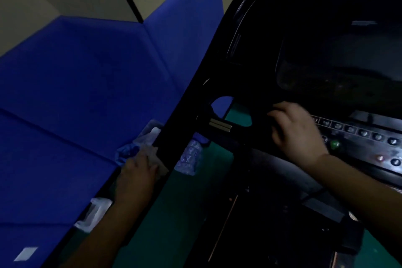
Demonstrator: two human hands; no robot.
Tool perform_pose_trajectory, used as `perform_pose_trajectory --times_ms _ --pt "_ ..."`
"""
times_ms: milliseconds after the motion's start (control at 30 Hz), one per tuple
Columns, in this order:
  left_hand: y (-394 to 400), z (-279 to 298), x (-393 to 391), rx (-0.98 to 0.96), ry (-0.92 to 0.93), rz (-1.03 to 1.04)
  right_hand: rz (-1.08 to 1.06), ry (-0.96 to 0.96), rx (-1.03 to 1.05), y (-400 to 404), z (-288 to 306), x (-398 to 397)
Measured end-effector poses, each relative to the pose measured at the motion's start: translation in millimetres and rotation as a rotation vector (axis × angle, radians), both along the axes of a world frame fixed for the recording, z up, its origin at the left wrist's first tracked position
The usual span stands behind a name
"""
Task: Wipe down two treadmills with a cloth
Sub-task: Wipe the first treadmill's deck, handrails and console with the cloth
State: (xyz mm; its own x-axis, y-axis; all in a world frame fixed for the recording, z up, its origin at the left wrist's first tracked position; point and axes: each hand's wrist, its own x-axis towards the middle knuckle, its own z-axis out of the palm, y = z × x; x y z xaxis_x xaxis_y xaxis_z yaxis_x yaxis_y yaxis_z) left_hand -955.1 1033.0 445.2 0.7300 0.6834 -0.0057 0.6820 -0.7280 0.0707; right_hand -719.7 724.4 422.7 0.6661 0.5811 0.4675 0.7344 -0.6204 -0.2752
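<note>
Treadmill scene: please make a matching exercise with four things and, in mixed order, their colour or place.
Things:
1. cloth
2. left hand
3. right hand
4. round button

Descriptions:
A. green
B. on the console, beside the button row
C. pale, pressed against the black side bar
D. low on the side bar, over the cloth

Pairs: 1-C, 2-D, 3-B, 4-A

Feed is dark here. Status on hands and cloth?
Left hand presses cloth on treadmill frame. Right hand rests on console, empty. Nothing blocking.
</note>
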Motion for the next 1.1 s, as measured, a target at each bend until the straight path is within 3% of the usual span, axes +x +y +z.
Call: perform_pose_trajectory --times_ms 100,233,367,567,700,800,967,1100 --pt "0 5 41 -0.024 -0.038 -0.090 0.169 0.064 -0.181 34 -15 -14" --pt "7 6 62 0.060 -0.061 -0.400 0.145 0.090 -0.367 62 -24 -12" --pt "14 -6 19 -0.075 -0.057 -0.214 0.086 -0.017 -0.419 67 -35 -16" --pt "17 -20 -87 0.062 -0.026 -0.157 0.034 -0.038 -0.378 71 -41 -23" --pt "14 -15 -122 -0.172 -0.079 0.027 0.051 -0.013 -0.391 68 -41 -23" --pt "10 -17 -121 -0.129 -0.151 0.005 0.057 -0.014 -0.381 68 -40 -22" --pt "17 -19 -67 0.084 0.039 -0.143 0.047 -0.033 -0.365 69 -45 -22" --pt "21 -20 -26 0.065 -0.024 -0.187 0.039 -0.054 -0.380 70 -47 -21"
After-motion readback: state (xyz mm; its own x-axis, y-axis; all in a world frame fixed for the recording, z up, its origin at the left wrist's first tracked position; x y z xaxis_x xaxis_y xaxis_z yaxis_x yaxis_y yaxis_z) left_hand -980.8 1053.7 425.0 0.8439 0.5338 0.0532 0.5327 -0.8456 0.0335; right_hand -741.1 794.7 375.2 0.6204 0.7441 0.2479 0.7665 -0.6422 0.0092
